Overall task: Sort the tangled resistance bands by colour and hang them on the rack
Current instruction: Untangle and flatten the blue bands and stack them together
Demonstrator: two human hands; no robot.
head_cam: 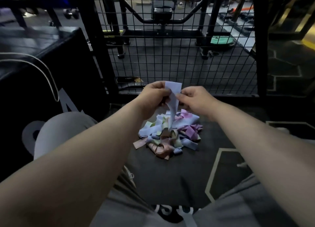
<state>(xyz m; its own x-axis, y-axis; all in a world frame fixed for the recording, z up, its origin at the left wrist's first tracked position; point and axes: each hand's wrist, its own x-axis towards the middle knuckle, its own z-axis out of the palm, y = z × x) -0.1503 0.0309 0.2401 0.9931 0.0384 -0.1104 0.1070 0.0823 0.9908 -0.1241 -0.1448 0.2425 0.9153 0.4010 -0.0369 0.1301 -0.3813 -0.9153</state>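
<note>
A tangled heap of resistance bands (167, 135) lies on the dark floor mat, in pale blue, purple, green and salmon pink. A pale blue band (173, 92) rises out of the heap, its lower end still trailing down into it. My left hand (153, 95) pinches this band's upper left edge. My right hand (194, 97) pinches its right edge at about the same height. Both hands are held above the far side of the heap. A black wire-mesh rack panel (170, 56) stands upright just beyond the heap.
A black padded box (51, 70) with white lettering stands close on the left. Thick black posts (261, 39) frame the mesh. Gym machines and a green weight plate (221, 41) sit behind it. My knees in grey trousers flank the mat.
</note>
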